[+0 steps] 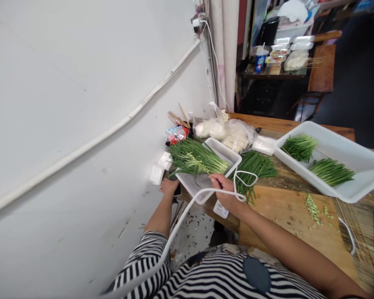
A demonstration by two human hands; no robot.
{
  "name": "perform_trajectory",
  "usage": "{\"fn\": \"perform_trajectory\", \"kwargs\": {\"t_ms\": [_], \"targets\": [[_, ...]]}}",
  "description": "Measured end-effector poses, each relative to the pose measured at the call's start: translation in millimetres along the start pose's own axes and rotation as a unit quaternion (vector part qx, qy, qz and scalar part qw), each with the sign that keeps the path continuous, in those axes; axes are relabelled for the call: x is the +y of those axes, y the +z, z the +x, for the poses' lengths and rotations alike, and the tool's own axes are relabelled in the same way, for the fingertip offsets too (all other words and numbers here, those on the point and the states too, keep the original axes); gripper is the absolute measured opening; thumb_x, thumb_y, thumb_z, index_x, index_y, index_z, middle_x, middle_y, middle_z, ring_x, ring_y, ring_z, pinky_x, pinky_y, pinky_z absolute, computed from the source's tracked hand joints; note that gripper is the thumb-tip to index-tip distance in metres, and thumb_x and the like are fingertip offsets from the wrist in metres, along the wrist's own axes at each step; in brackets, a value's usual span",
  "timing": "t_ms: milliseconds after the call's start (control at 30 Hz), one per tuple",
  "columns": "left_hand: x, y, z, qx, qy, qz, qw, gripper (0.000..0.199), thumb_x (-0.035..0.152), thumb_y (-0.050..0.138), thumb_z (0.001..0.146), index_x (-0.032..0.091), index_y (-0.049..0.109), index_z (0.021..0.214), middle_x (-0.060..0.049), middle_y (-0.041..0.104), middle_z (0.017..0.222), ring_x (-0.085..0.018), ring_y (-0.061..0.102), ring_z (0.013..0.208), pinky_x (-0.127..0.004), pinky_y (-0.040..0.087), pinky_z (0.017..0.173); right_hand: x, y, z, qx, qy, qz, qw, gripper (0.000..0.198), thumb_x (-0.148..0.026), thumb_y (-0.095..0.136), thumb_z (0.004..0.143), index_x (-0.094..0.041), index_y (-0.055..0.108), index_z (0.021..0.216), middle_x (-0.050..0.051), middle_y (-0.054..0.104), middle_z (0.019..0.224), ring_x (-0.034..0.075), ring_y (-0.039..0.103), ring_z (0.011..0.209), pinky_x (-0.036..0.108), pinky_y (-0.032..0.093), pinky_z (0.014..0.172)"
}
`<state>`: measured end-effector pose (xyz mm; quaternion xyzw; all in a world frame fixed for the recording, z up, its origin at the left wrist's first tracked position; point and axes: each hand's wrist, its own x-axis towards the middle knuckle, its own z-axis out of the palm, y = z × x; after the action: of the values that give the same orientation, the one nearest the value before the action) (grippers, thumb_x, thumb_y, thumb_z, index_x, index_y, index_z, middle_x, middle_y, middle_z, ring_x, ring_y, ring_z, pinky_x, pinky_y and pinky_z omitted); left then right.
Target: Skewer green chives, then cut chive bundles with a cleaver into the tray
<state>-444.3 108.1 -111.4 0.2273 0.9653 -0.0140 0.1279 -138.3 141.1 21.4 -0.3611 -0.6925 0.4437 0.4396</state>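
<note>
A heap of green chives (202, 158) lies in and over a white plastic tub (190, 182) at the table's left end. My right hand (222, 191) is at the tub's near right side, fingers curled and fingertips close to the chive stalks; what they pinch is too small to tell. Beside the tub's left corner, my left hand (169, 187) is closed against a dark object at the table edge, its fingers partly hidden. More chives (255, 166) lie on the table right of the tub.
A wooden cutting board (286, 224) holds chopped bits (312, 209). At right stands a larger white tub (355, 149) with two chive bunches. Plastic bags (237, 135) lie behind. Thin skewers (358, 232) lie at right. A white cable (187, 214) crosses in front; the wall (81, 137) borders the left.
</note>
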Motion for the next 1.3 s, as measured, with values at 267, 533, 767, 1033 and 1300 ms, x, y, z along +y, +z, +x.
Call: {"fn": "perform_trajectory", "kwargs": {"t_ms": [267,533,767,1033,1300], "targets": [[9,8,-5,0.002,-0.041,-0.035,0.999,0.071,0.069,0.056,0.072,0.006,0.057,0.105,-0.022,0.058,0.115,-0.038,0.049,0.113,-0.054,0.035,0.093,-6,-10,6,-0.013,0.008,-0.025,1.0,0.026,-0.03,0.045,0.094,-0.015,0.066,0.097,0.005,0.07,0.086,0.014,0.063,0.072,0.026,0.05,0.07],[11,8,4,-0.006,-0.045,-0.053,0.998,0.07,0.067,0.061,0.068,0.007,0.059,0.103,-0.022,0.058,0.117,-0.039,0.046,0.116,-0.051,0.036,0.091,-8,-11,7,-0.039,-0.024,-0.048,0.998,0.027,-0.031,0.045,0.094,-0.016,0.066,0.098,0.005,0.071,0.087,0.014,0.063,0.07,0.025,0.051,0.067],[12,7,16,-0.002,-0.046,-0.048,0.998,0.07,0.064,0.071,0.06,0.011,0.064,0.106,-0.024,0.057,0.124,-0.041,0.047,0.121,-0.053,0.035,0.096,-9,-12,8,-0.041,-0.025,-0.063,0.997,0.027,-0.032,0.046,0.093,-0.016,0.067,0.097,0.006,0.071,0.087,0.016,0.065,0.073,0.026,0.053,0.069],[-7,-2,-48,0.093,0.018,-0.131,0.987,0.094,0.046,0.065,0.072,0.004,0.023,0.145,-0.028,0.034,0.147,-0.038,0.028,0.139,-0.057,0.023,0.11,-11,-13,2,-0.059,-0.055,-0.096,0.992,0.027,-0.031,0.045,0.094,-0.016,0.067,0.102,0.008,0.072,0.094,0.018,0.068,0.082,0.03,0.056,0.077],[41,-38,-168,0.279,0.472,-0.277,0.789,0.113,0.066,0.058,0.073,0.012,-0.002,0.151,-0.024,0.014,0.157,-0.037,0.014,0.146,-0.056,0.017,0.117,13,-30,-48,-0.109,-0.166,-0.156,0.967,0.026,-0.025,0.044,0.095,-0.018,0.068,0.101,0.007,0.074,0.089,0.016,0.07,0.075,0.026,0.056,0.069]]}}
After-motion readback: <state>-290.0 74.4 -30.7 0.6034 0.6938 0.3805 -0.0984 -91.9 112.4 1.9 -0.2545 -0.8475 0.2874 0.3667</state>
